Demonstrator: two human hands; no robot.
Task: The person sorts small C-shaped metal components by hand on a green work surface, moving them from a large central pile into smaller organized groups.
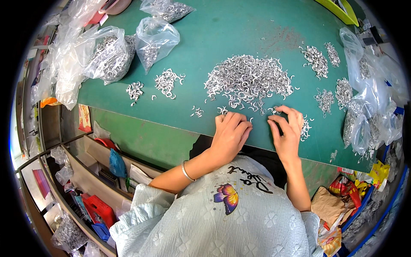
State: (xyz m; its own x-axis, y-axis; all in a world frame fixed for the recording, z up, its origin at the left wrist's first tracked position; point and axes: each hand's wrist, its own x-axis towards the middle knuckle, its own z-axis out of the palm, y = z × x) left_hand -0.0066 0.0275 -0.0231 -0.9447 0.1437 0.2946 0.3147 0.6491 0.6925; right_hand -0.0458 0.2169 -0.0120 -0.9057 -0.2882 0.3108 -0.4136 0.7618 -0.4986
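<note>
A large heap of small silver C-shaped metal pieces lies on the green tabletop in front of me. My left hand is at the near edge of the table, fingers curled together, with one C-shaped piece at the fingertips. A few more pieces lie just beyond its knuckles. To the right, my right hand has bent fingers held apart, its tips touching or just above some loose pieces at the heap's near side. Another small pile is partly hidden behind this hand.
Smaller piles of metal pieces lie left and right. Clear plastic bags of pieces stand at the left and the right edge. A yellow-green tray sits far right. Below left is a shelf with a red basket.
</note>
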